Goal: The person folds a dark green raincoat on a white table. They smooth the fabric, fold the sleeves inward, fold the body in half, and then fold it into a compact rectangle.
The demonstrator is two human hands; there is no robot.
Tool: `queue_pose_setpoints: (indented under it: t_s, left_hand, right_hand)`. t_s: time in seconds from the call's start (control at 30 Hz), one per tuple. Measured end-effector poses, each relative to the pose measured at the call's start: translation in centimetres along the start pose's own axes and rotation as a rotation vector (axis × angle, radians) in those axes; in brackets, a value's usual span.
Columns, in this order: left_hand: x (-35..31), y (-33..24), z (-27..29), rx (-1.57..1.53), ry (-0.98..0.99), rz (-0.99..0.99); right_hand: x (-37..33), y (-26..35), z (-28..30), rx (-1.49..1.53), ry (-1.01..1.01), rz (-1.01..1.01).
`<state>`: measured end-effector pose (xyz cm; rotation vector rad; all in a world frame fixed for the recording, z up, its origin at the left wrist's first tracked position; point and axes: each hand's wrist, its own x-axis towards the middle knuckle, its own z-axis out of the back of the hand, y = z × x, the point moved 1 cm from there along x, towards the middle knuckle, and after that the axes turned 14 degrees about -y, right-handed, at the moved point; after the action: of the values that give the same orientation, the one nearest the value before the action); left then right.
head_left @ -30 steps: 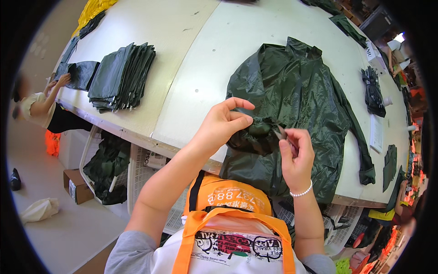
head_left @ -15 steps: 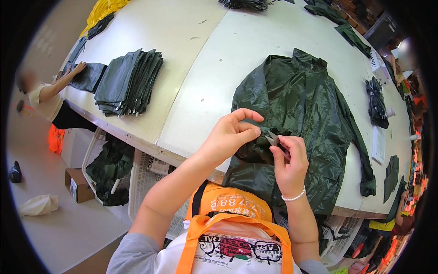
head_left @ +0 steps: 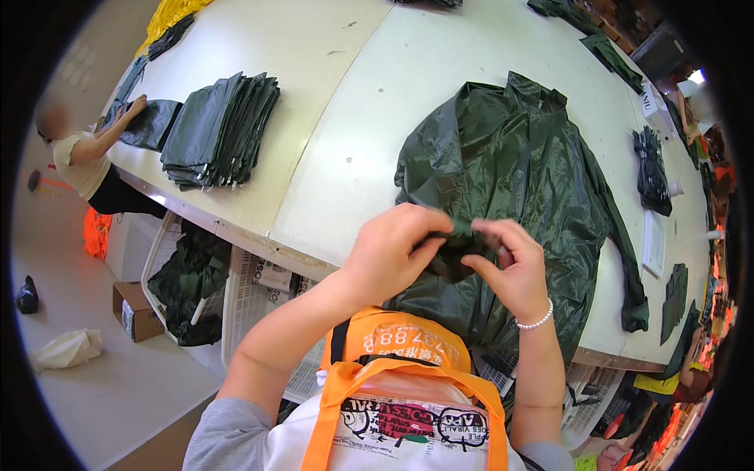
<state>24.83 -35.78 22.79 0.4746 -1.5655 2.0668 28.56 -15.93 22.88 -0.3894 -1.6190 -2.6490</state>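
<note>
A dark green, shiny jacket (head_left: 534, 161) lies spread on the pale table, its collar away from me and its lower part at the near edge. My left hand (head_left: 397, 247) is closed in a pinch on a gathered bit of the jacket's cloth. Facing it, my right hand (head_left: 514, 255) is curled at the same bunched cloth, thumb and fingers bent inward. Its fingertips are smeared by motion. Something dark shows between those fingers, but whether it is cloth or a small tool I cannot make out.
A stack of folded dark green garments (head_left: 216, 133) stands on the table to the left. A person (head_left: 82, 153) handles dark cloth beyond it. White baskets (head_left: 169, 259) with dark cloth sit under the near edge. A tied black bundle (head_left: 652, 173) lies to the right.
The small metal snips seen in my right hand no longer show clearly. My right hand has turned and shifted slightly right, fingertips moving at the cloth. The left keeps its pinch.
</note>
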Motion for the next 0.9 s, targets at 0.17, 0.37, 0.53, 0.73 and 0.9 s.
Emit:
queue_pose_setpoints:
  t_s: [0.17,0.37,0.53,0.73,0.9]
  left_hand:
    - [-3.5,2.2,1.4,0.306,-0.220,-0.585]
    - [-6.7,2.3,3.3,0.265,-0.096,-0.767]
    - [-7.5,2.6,2.8,0.337,-0.260,-0.326]
    - [-8.5,4.5,3.3,-0.351,0.410,0.680]
    - [-7.7,3.6,-0.2,-0.531,0.100,0.948]
  right_hand:
    - [-2.3,-0.4,-1.7,-0.074,-0.169,0.425]
    - [-1.7,-3.8,-2.0,0.252,0.250,-0.345]
    - [-3.3,-5.0,-4.3,0.531,0.511,-0.589]
    - [-2.5,-4.4,-4.4,-0.131,-0.057,0.151]
    - [-3.0,-3.6,-5.7,-0.191,-0.251,0.232]
